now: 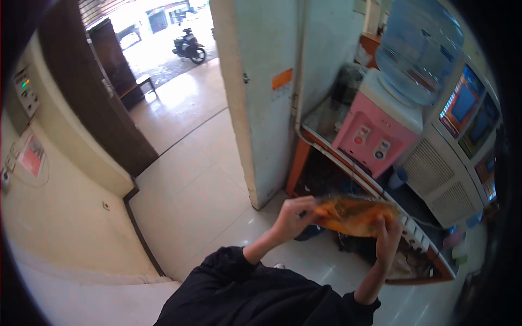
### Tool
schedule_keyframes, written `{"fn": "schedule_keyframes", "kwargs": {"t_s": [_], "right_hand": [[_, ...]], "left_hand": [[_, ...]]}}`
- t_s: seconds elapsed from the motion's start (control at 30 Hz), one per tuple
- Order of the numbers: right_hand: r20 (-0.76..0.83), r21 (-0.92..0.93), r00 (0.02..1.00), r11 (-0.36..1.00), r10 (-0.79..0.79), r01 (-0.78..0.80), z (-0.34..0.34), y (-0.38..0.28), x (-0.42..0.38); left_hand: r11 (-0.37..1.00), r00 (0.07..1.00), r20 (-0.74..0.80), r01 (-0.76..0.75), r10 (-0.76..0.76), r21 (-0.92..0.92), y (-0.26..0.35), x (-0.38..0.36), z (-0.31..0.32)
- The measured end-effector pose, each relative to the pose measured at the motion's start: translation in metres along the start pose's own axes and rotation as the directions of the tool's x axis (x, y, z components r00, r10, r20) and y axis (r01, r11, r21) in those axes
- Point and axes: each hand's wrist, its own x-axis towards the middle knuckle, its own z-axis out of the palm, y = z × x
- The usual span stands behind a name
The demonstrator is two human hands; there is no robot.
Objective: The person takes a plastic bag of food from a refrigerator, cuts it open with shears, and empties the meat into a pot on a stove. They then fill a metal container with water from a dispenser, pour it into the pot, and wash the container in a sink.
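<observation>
An orange, shiny packet, partly see-through and smeared by motion, is stretched level between my hands in front of my body. My left hand pinches its left end. At the other end, my right hand grips it with the thumb across the near face. What the packet contains is too blurred to make out. It is held up off the counter, in front of the dark space under the counter's edge.
A pink water dispenser with a large blue bottle stands on the corner counter. Beside it are a blue cup and a white louvred cabinet. A wall end separates the counter from the doorway, where a motorbike is parked outside.
</observation>
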Motion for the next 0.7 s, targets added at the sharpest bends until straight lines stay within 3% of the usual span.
{"fn": "schedule_keyframes", "kwargs": {"t_s": [0.03, 0.13, 0.23, 0.3, 0.4, 0.43, 0.5, 0.63, 0.7], "right_hand": [[-0.016, -0.047, 1.000, 0.999, -0.016, 0.015, 0.000, -0.004, 0.001], [-0.079, 0.103, 0.995, 0.993, 0.062, -0.054, 0.001, -0.023, 0.007], [-0.097, 0.323, 0.988, 0.943, 0.119, -0.082, -0.007, -0.023, 0.009], [-0.128, 0.165, 0.986, 0.982, 0.108, -0.086, -0.023, -0.026, 0.010], [-0.187, 0.063, 0.976, 0.992, 0.116, -0.106, -0.035, -0.032, 0.011], [-0.209, 0.051, 0.970, 0.992, 0.122, -0.114, -0.040, -0.034, 0.012], [-0.182, -0.020, 0.974, 0.990, 0.137, -0.143, -0.054, -0.043, 0.015], [-0.178, -0.235, 0.977, 0.958, 0.122, -0.162, -0.078, -0.045, 0.016], [-0.138, -0.176, 0.984, 0.975, 0.113, -0.137, -0.082, -0.053, 0.016]], "left_hand": [[0.999, 0.999, -0.013, 0.032, -0.031, 0.025, -0.004, 0.002, 0.001], [0.992, 0.990, -0.072, 0.121, -0.120, 0.018, 0.000, 0.016, 0.008], [0.971, 0.971, 0.066, 0.224, -0.230, 0.088, 0.002, 0.029, 0.009], [0.975, 0.972, 0.098, 0.209, -0.216, 0.076, 0.002, 0.035, 0.018], [0.868, 0.948, 0.061, 0.312, -0.314, -0.386, 0.029, 0.039, 0.052], [0.820, 0.915, 0.206, 0.402, -0.347, -0.406, 0.017, 0.035, 0.051], [0.827, 0.875, 0.321, 0.461, -0.363, -0.322, -0.021, 0.026, 0.052], [0.788, 0.916, 0.314, 0.381, -0.250, -0.483, 0.007, 0.025, 0.087], [0.776, 0.912, 0.355, 0.373, -0.206, -0.508, 0.009, 0.025, 0.097]]}}
